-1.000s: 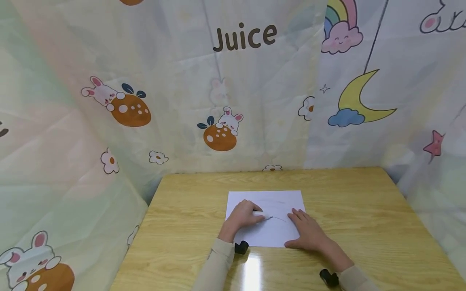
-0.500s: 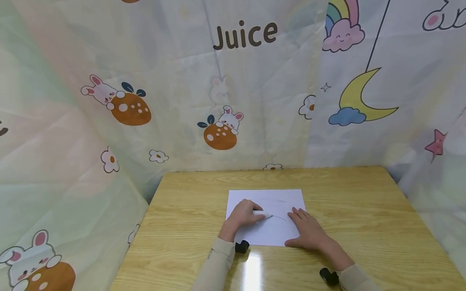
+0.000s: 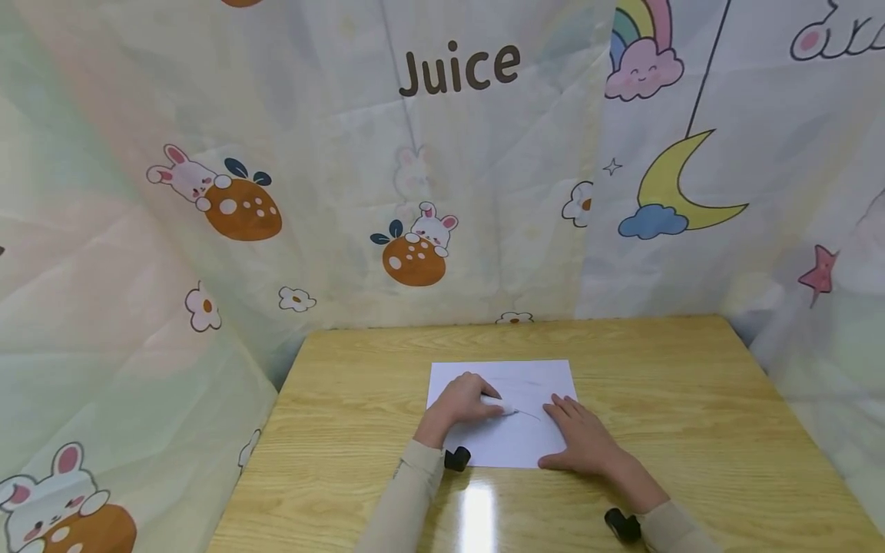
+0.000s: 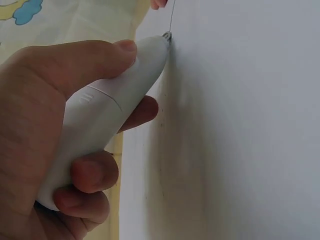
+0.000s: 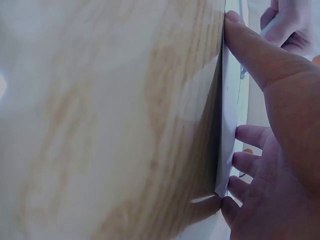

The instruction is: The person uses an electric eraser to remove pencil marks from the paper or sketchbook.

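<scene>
A white sheet of paper [image 3: 508,445] lies on the wooden table. My left hand [image 3: 465,401] grips a thick white pen-shaped tool [image 4: 107,105], thumb along its top and fingers curled beneath. The tool's small metal tip meets the paper at the end of a thin curved line [image 3: 529,415]; whether that line is drawn or cut I cannot tell. My right hand [image 3: 584,439] rests spread over the paper's right edge, its thumb at the near corner. In the right wrist view the near paper edge [image 5: 228,107] stands slightly off the table.
Faint marks [image 3: 528,382] show higher on the sheet. Wood-grain table [image 3: 353,415] surrounds the paper, with a bright reflection in front of it. A printed cloth [image 3: 332,192] hangs behind and at both sides. Black camera mounts [image 3: 457,459] sit at the wrists.
The back of my left hand has risen slightly, while the tool's tip stays at the line's end. My right hand keeps its place on the paper. The head view has shifted a little.
</scene>
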A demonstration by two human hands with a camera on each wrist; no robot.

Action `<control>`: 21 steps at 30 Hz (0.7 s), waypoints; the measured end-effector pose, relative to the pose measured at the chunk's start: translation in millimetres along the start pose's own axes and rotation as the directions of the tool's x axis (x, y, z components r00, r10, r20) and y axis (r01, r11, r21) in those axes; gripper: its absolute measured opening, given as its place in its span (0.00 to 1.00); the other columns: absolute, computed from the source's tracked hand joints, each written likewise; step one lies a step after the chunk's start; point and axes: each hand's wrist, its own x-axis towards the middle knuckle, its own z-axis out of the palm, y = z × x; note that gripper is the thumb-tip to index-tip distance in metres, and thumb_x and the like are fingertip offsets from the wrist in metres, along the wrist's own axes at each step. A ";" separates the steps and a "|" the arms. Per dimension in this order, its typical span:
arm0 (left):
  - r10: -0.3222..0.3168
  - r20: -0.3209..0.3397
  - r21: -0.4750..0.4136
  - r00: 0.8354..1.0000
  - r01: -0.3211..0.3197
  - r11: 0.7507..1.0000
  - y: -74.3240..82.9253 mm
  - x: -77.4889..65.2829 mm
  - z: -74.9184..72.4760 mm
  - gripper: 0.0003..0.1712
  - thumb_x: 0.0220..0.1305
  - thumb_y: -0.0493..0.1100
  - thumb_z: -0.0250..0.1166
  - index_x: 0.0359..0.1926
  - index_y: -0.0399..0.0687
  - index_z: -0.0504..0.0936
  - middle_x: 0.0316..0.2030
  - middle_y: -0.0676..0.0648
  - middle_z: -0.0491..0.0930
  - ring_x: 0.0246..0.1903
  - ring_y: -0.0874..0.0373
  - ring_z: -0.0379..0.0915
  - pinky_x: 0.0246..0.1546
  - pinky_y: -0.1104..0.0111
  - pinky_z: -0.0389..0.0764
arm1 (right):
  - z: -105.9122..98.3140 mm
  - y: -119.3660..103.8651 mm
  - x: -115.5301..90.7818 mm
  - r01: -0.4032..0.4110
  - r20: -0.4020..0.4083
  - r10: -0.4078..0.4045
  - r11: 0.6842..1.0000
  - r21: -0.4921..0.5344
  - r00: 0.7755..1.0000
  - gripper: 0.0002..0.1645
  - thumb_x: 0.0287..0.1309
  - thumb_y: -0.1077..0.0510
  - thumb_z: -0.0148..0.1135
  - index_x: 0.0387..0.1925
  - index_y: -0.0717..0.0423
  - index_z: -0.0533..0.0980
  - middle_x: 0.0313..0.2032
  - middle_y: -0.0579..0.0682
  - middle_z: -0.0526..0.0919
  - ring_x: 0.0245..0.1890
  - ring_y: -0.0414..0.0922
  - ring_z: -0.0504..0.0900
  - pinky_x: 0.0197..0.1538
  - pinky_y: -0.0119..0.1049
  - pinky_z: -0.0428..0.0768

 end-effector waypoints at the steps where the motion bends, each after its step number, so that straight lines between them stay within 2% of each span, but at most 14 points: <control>1: 0.008 0.011 0.002 1.000 -0.008 1.000 0.2 1.5 -0.7 0.14 0.54 0.56 0.73 0.38 0.57 0.91 0.32 0.63 0.84 0.34 0.72 0.75 0.35 0.75 0.74 | 0.2 0.0 0.1 0.001 -0.001 -0.001 1.000 -0.001 1.000 0.62 0.39 0.27 0.71 0.67 0.62 0.66 0.69 0.65 0.59 0.69 0.66 0.54 0.63 0.65 0.55; 5: 0.028 0.040 0.004 0.999 -0.028 1.000 1.1 5.2 -1.7 0.15 0.54 0.57 0.72 0.40 0.57 0.90 0.33 0.63 0.84 0.34 0.73 0.75 0.35 0.74 0.74 | 1.4 0.8 -0.1 -0.002 -0.001 0.002 1.000 -0.007 1.000 0.62 0.39 0.27 0.71 0.67 0.62 0.66 0.69 0.65 0.59 0.69 0.66 0.54 0.63 0.64 0.56; 11: -0.001 0.037 0.021 0.999 0.000 1.000 -1.2 2.5 -3.4 0.14 0.53 0.57 0.73 0.39 0.59 0.91 0.33 0.63 0.84 0.34 0.73 0.74 0.35 0.74 0.74 | 1.4 -0.5 0.2 -0.012 0.020 0.012 1.000 0.000 1.000 0.63 0.38 0.25 0.70 0.67 0.62 0.66 0.69 0.65 0.59 0.69 0.66 0.54 0.63 0.65 0.55; 21: 0.002 0.057 0.056 0.998 -0.005 0.998 2.0 6.1 -6.9 0.14 0.55 0.57 0.72 0.39 0.58 0.90 0.35 0.63 0.84 0.36 0.72 0.75 0.36 0.74 0.75 | -1.3 -1.3 1.1 -0.008 0.012 0.008 1.000 -0.006 1.000 0.62 0.39 0.27 0.71 0.67 0.62 0.66 0.69 0.65 0.59 0.69 0.66 0.54 0.64 0.64 0.55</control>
